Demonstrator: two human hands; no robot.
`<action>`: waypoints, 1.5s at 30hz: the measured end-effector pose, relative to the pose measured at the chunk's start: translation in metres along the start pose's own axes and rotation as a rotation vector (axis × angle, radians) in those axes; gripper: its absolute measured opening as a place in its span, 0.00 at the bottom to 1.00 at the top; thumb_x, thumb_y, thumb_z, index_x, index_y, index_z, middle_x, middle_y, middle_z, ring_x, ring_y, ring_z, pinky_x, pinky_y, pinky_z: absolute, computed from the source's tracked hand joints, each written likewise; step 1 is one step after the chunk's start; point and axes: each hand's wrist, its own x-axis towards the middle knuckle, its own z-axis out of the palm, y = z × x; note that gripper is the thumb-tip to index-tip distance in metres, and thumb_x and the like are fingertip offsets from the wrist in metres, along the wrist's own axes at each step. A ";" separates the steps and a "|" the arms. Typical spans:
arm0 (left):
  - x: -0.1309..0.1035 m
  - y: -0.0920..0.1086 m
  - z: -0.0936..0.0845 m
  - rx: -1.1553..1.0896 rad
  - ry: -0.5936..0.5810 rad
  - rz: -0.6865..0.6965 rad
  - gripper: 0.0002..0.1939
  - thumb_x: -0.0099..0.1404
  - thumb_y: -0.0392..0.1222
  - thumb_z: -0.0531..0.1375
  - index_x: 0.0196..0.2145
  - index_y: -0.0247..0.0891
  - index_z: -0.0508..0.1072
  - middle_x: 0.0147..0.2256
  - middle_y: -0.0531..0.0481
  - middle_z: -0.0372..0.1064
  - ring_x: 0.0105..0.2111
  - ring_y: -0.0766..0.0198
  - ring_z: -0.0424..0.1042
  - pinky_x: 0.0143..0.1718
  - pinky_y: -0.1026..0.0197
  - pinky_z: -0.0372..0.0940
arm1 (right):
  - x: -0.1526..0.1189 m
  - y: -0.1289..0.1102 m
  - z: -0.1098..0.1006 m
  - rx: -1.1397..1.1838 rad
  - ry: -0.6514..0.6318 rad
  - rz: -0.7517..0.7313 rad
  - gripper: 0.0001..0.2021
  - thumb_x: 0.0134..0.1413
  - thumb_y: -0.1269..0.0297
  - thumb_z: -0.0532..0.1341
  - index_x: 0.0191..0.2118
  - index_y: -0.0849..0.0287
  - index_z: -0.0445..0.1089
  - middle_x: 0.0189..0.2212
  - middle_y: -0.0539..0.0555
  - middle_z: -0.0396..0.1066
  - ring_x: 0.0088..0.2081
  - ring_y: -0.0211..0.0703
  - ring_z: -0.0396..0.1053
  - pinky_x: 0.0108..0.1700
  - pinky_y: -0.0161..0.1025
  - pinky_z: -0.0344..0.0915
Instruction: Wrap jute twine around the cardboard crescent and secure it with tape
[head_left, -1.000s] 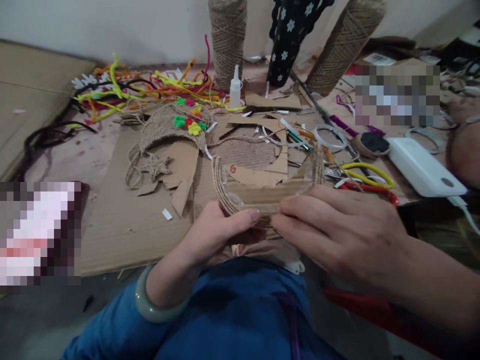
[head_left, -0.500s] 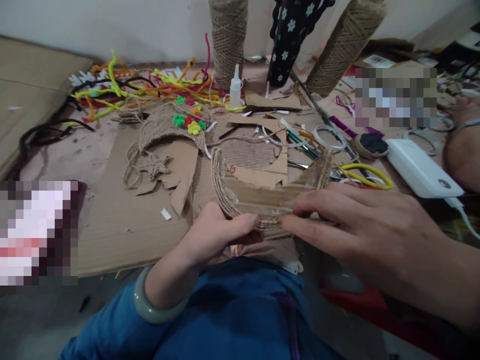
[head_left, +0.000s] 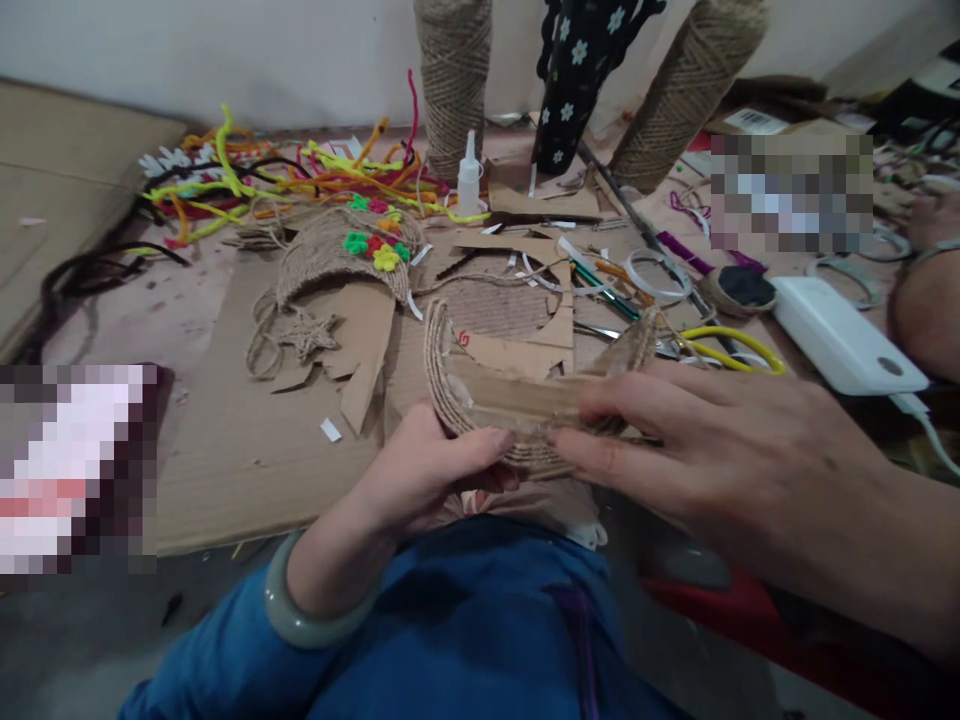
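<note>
A curved cardboard crescent (head_left: 517, 400) with rows of jute twine along its outer edge is held just above the table's front edge. My left hand (head_left: 427, 460) grips its lower left rim, thumb on top and fingers beneath. On the right, my right hand (head_left: 690, 430) is closed on the lower right part, with fingertips pressed at the inner side of the twine. Its thumb is hidden. Beyond, to the left, lies a twine-covered crescent (head_left: 322, 255) with coloured flowers. Below that one sits a small twine star (head_left: 311, 335) on the cardboard sheet (head_left: 247, 470).
Twine rolls (head_left: 454, 90) and a black flowered holder (head_left: 570, 80) stand at the back beside a glue bottle (head_left: 469, 180). Pipe cleaners (head_left: 300, 180) lie at back left. Yellow-handled scissors (head_left: 739, 345), a tape ring (head_left: 658, 275) and a white power bank (head_left: 847, 335) are on the right.
The cardboard crescent has tilted slightly, showing more of its lower twine rows. My right fingers have shifted a little to the left along it; my left hand keeps its grip.
</note>
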 end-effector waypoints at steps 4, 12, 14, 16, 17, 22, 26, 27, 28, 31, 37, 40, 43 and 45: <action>0.000 0.001 0.000 -0.049 -0.031 -0.011 0.11 0.51 0.43 0.66 0.30 0.33 0.75 0.23 0.49 0.70 0.21 0.67 0.67 0.19 0.67 0.62 | 0.001 -0.002 0.004 -0.004 0.050 0.006 0.19 0.63 0.71 0.46 0.33 0.55 0.73 0.28 0.53 0.70 0.30 0.42 0.65 0.28 0.37 0.55; 0.000 -0.001 0.001 -0.091 0.036 -0.020 0.12 0.51 0.44 0.67 0.31 0.35 0.75 0.26 0.50 0.72 0.23 0.67 0.70 0.24 0.65 0.66 | 0.008 -0.008 0.015 0.029 0.179 -0.004 0.14 0.61 0.74 0.50 0.32 0.61 0.72 0.26 0.53 0.71 0.30 0.39 0.66 0.29 0.35 0.59; 0.000 -0.002 0.001 -0.098 0.059 -0.018 0.11 0.51 0.42 0.67 0.30 0.34 0.75 0.24 0.51 0.71 0.22 0.67 0.69 0.24 0.65 0.66 | 0.006 -0.008 0.015 0.021 0.193 -0.010 0.10 0.60 0.73 0.53 0.35 0.61 0.71 0.28 0.53 0.72 0.30 0.40 0.67 0.29 0.36 0.60; 0.000 -0.003 0.002 -0.103 0.076 -0.012 0.10 0.50 0.42 0.67 0.28 0.34 0.74 0.22 0.52 0.70 0.22 0.67 0.69 0.24 0.65 0.66 | 0.000 -0.007 0.015 0.019 0.230 0.024 0.05 0.57 0.70 0.58 0.40 0.60 0.70 0.31 0.52 0.73 0.31 0.41 0.67 0.32 0.37 0.63; 0.000 -0.002 0.002 -0.099 0.082 -0.008 0.10 0.50 0.42 0.67 0.27 0.34 0.73 0.21 0.52 0.69 0.21 0.67 0.68 0.23 0.65 0.65 | -0.003 -0.008 0.015 0.031 0.258 0.070 0.06 0.56 0.68 0.60 0.40 0.59 0.69 0.31 0.52 0.73 0.32 0.41 0.68 0.33 0.37 0.64; 0.000 -0.001 0.003 -0.061 0.090 0.009 0.09 0.50 0.41 0.66 0.22 0.33 0.72 0.20 0.51 0.68 0.21 0.67 0.68 0.21 0.67 0.64 | -0.020 -0.015 0.026 0.167 0.341 0.356 0.05 0.56 0.64 0.60 0.32 0.58 0.65 0.27 0.54 0.73 0.30 0.41 0.71 0.31 0.37 0.66; -0.001 -0.001 0.003 -0.057 0.108 0.002 0.10 0.50 0.42 0.66 0.25 0.33 0.73 0.20 0.51 0.69 0.20 0.68 0.68 0.20 0.68 0.65 | -0.024 -0.028 0.036 0.287 0.317 0.445 0.03 0.56 0.66 0.57 0.33 0.57 0.62 0.26 0.52 0.73 0.27 0.40 0.72 0.28 0.35 0.67; -0.001 -0.001 0.003 -0.053 0.112 -0.005 0.10 0.50 0.42 0.66 0.26 0.33 0.73 0.20 0.52 0.69 0.20 0.68 0.68 0.21 0.68 0.65 | -0.025 -0.029 0.037 0.320 0.301 0.467 0.02 0.56 0.68 0.57 0.33 0.56 0.62 0.25 0.50 0.73 0.26 0.38 0.72 0.28 0.33 0.67; -0.001 -0.001 0.003 -0.044 0.114 -0.008 0.10 0.50 0.42 0.66 0.27 0.33 0.73 0.20 0.52 0.69 0.20 0.68 0.68 0.21 0.68 0.66 | -0.025 -0.030 0.036 0.352 0.283 0.483 0.02 0.56 0.70 0.56 0.33 0.56 0.62 0.25 0.49 0.73 0.26 0.37 0.72 0.27 0.32 0.67; 0.000 -0.003 0.003 -0.002 0.108 0.003 0.10 0.50 0.42 0.66 0.28 0.33 0.74 0.20 0.51 0.70 0.20 0.68 0.69 0.20 0.68 0.66 | -0.025 -0.027 0.027 0.438 0.238 0.457 0.06 0.56 0.75 0.54 0.35 0.57 0.64 0.26 0.49 0.72 0.27 0.35 0.72 0.28 0.30 0.66; 0.000 -0.003 0.004 0.058 0.092 0.020 0.08 0.50 0.42 0.65 0.25 0.33 0.74 0.20 0.50 0.71 0.20 0.66 0.70 0.21 0.67 0.67 | -0.023 -0.013 0.013 0.260 0.197 0.300 0.11 0.54 0.76 0.55 0.39 0.55 0.70 0.31 0.51 0.73 0.29 0.36 0.70 0.29 0.32 0.63; -0.001 -0.002 0.004 0.054 0.094 0.018 0.08 0.50 0.41 0.66 0.25 0.33 0.74 0.20 0.50 0.71 0.19 0.67 0.69 0.20 0.67 0.66 | -0.022 -0.012 0.011 0.140 0.130 0.287 0.11 0.54 0.76 0.55 0.37 0.54 0.70 0.32 0.51 0.72 0.30 0.38 0.68 0.29 0.34 0.59; -0.001 -0.002 0.004 0.057 0.088 0.030 0.08 0.49 0.41 0.66 0.25 0.33 0.75 0.20 0.50 0.71 0.18 0.67 0.69 0.19 0.67 0.65 | -0.019 -0.012 0.009 0.083 0.067 0.263 0.11 0.55 0.75 0.54 0.33 0.54 0.72 0.30 0.51 0.71 0.28 0.39 0.67 0.27 0.36 0.55; 0.000 -0.002 0.004 0.073 0.082 0.035 0.08 0.50 0.42 0.66 0.24 0.33 0.75 0.19 0.49 0.71 0.18 0.66 0.69 0.19 0.66 0.65 | -0.017 -0.011 0.007 0.063 0.064 0.253 0.11 0.55 0.73 0.53 0.32 0.54 0.72 0.28 0.52 0.71 0.27 0.40 0.66 0.25 0.37 0.53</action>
